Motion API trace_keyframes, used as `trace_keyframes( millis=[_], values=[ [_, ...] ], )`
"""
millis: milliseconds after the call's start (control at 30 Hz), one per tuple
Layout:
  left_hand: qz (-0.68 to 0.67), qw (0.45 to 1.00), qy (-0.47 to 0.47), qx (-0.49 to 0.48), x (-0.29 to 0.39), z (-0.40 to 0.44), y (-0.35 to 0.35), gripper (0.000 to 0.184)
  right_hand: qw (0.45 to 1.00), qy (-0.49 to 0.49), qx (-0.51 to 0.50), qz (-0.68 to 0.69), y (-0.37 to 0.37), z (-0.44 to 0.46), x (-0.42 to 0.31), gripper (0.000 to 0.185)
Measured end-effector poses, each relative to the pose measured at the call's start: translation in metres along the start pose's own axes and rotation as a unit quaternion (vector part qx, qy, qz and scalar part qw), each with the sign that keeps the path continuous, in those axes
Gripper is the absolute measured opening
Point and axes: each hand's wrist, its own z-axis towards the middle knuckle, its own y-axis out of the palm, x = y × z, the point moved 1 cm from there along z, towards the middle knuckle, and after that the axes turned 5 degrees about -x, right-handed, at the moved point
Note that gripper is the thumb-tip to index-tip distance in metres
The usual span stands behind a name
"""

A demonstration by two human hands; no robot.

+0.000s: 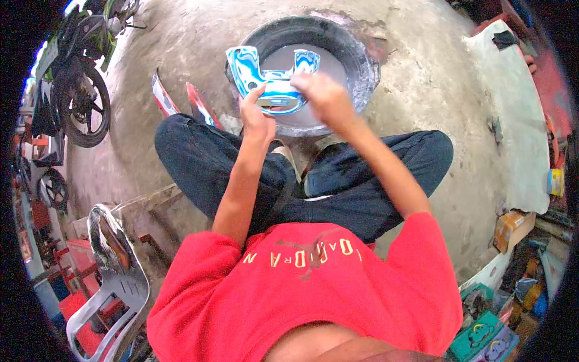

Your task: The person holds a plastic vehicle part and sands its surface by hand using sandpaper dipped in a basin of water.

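A U-shaped motorcycle body panel (279, 88) with a swirled blue and white finish is held up over a round black basin (362, 66). My left hand (258, 114) grips the panel's lower left edge, thumb on the face. My right hand (324, 99) lies against the panel's right side, its fingers curled in and smeared by motion. Whatever is inside those fingers, if anything, is hidden. Cloudy greyish water shows in the basin, which stands on the concrete floor in front of my crossed legs.
Two red and white panel pieces (202, 105) lie left of the basin. A motorcycle wheel (84, 102) stands at far left. The grey plastic chair (123, 283) is at lower left. On the right are a pale board (512, 120), a cardboard box (512, 229) and green boxes (482, 335).
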Motion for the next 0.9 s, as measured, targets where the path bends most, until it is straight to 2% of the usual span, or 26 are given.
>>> trace_keyframes(
  millis=[33, 67, 167, 200, 300, 333, 367, 433, 467, 567, 600, 633, 700, 800, 900],
  values=[
    [0.006, 1.0, 0.007, 0.006, 0.002, -0.004, 0.003, 0.029, 0.999, 0.035, -0.006, -0.016, 0.0, 0.004, 0.017, 0.036],
    [0.014, 1.0, 0.02, 0.006, 0.005, -0.01, 0.009, 0.029, 0.998, 0.013, 0.017, -0.059, 0.004, 0.007, 0.038, 0.038],
    [0.0, 1.0, 0.021, 0.022, 0.005, -0.007, 0.01, 0.029, 1.0, -0.009, 0.008, 0.029, 0.0, -0.004, -0.002, 0.038],
    [0.009, 1.0, 0.012, 0.015, 0.005, -0.003, 0.006, 0.029, 0.999, -0.044, 0.019, 0.021, 0.002, -0.008, -0.022, 0.04],
    [-0.016, 1.0, 0.0, -0.002, -0.002, -0.001, -0.001, 0.029, 1.0, -0.007, 0.001, -0.02, 0.007, 0.001, 0.012, 0.042],
    [-0.012, 1.0, 0.019, -0.007, 0.0, -0.006, 0.006, 0.028, 0.996, 0.078, -0.015, -0.051, 0.0, 0.008, 0.022, 0.043],
    [-0.013, 1.0, 0.017, -0.004, -0.001, -0.008, 0.005, 0.028, 0.995, 0.007, 0.024, -0.096, 0.006, 0.007, 0.043, 0.041],
    [-0.015, 1.0, 0.019, -0.001, -0.002, -0.005, 0.005, 0.028, 1.0, 0.012, 0.019, -0.021, 0.01, -0.005, 0.018, 0.04],
    [-0.003, 1.0, 0.005, 0.017, -0.001, -0.004, 0.003, 0.028, 0.999, -0.021, 0.022, 0.022, 0.005, -0.008, -0.005, 0.037],
    [-0.001, 1.0, 0.002, 0.01, 0.0, -0.006, 0.007, 0.028, 0.999, -0.043, 0.015, -0.022, 0.0, -0.003, 0.001, 0.035],
    [-0.009, 1.0, 0.009, -0.016, -0.002, -0.006, 0.004, 0.029, 0.998, 0.039, -0.017, -0.056, 0.001, 0.002, 0.018, 0.035],
    [-0.008, 1.0, 0.0, -0.015, -0.001, -0.008, 0.004, 0.029, 0.997, 0.006, 0.032, -0.074, 0.001, 0.009, 0.035, 0.035],
    [-0.01, 1.0, -0.015, -0.014, 0.0, -0.01, 0.009, 0.03, 0.997, 0.004, 0.0, -0.071, 0.01, -0.004, 0.03, 0.035],
    [-0.022, 0.999, -0.023, -0.006, -0.004, -0.002, 0.003, 0.029, 0.997, -0.078, 0.018, 0.02, 0.006, -0.011, -0.019, 0.036],
    [-0.002, 1.0, 0.01, 0.025, -0.004, -0.007, 0.005, 0.027, 0.997, 0.059, -0.018, -0.04, 0.002, 0.005, 0.026, 0.037]
  ],
)
